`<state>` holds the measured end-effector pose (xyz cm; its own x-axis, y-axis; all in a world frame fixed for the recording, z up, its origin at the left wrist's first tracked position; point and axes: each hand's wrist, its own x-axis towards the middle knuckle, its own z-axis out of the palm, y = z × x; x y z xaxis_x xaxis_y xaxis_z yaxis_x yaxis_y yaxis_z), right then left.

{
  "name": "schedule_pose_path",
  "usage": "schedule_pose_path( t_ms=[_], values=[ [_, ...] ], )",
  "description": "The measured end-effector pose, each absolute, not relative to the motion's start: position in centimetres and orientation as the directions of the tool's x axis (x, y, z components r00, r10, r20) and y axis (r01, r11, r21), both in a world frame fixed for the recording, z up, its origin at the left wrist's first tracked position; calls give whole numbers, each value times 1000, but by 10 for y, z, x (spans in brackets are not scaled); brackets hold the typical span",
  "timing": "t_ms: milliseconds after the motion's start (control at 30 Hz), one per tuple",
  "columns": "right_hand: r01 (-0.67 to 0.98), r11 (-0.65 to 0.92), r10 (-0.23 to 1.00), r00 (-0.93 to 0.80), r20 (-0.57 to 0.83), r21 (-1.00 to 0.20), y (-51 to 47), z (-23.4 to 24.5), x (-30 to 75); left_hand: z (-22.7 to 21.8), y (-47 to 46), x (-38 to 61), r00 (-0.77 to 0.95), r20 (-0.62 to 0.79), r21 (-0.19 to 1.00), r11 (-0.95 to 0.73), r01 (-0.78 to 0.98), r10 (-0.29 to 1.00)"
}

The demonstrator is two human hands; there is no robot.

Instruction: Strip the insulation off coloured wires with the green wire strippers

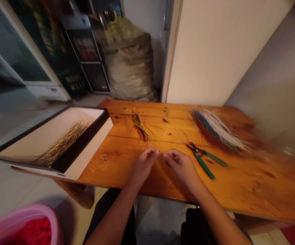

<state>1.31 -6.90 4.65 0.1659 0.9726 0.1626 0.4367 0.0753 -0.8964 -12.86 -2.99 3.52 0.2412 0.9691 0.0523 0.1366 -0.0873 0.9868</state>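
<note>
Over the near middle of the wooden table, my left hand [145, 164] is closed in a pinch, thumb against fingertips. Just to its right, my right hand [181, 166] pinches too, its fingertips a small gap away. Whatever the fingers hold is too fine and blurred to make out. Green-handled wire strippers or pliers [204, 160] lie beside my right hand, jaws pointing away to the left. Beyond my left hand is a small bundle of coloured wires [141, 127]. A larger bundle of white, blue, green and red wires [217, 131] rests at the back right.
An open white box with black edges [96, 149] stands on the table's left, holding many thin wires [66, 143]. Wire scraps [103, 157] dot the wooden table [127, 163]. A pink basin [52, 217] with red pieces is on the floor; a big sack [131, 68] stands behind.
</note>
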Motion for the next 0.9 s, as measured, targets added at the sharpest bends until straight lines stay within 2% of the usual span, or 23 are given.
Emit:
schedule_pose_path(
  t_ms=[133, 267, 367, 667, 900],
  values=[
    [413, 85, 968, 181, 173, -907, -69, 45, 14, 34, -29, -131, 240, 110, 981, -144, 128, 964],
    [413, 88, 968, 179, 176, -906, -69, 45, 15, 33, -30, -130, 227, 244, 933, -293, 212, 943],
    [417, 78, 970, 176, 165, -906, -69, 46, 14, 33, -30, -130, 221, 286, 905, -338, 258, 932],
    [445, 72, 974, 162, 159, -892, -68, 43, 14, 32, -28, -129, 225, 190, 942, -242, 233, 956],
    [647, 153, 949, 114, 293, -747, -70, 43, 15, 30, -28, -129, 293, 216, 870, -320, 375, 932]
  ],
)
